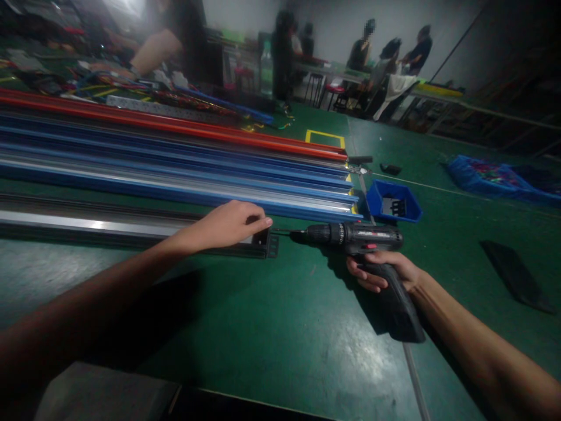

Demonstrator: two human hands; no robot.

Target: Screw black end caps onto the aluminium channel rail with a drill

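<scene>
In my right hand [385, 272] is a black cordless drill [372, 235], its fingers wrapped round the grip. The drill lies level above the green tabletop, with its long thin bit [283, 232] pointing left. The tip reaches the end of a long black channel with a silvery inside [100, 224]. A black end cap [272, 244] sits on that end. My left hand [230, 225] is closed over the channel just beside the cap, thumb towards the bit. Its other fingertips are partly hidden. Whether the bit touches a screw is too small to tell.
Blue channels [184, 169] and a red one [175, 126] lie behind the black channel. A blue bin [412, 210] holds black parts. Right of it lies a flat black piece [515, 275]. Blue bags [486, 175] sit farther back. Another person's arm [155, 51] reaches over wires.
</scene>
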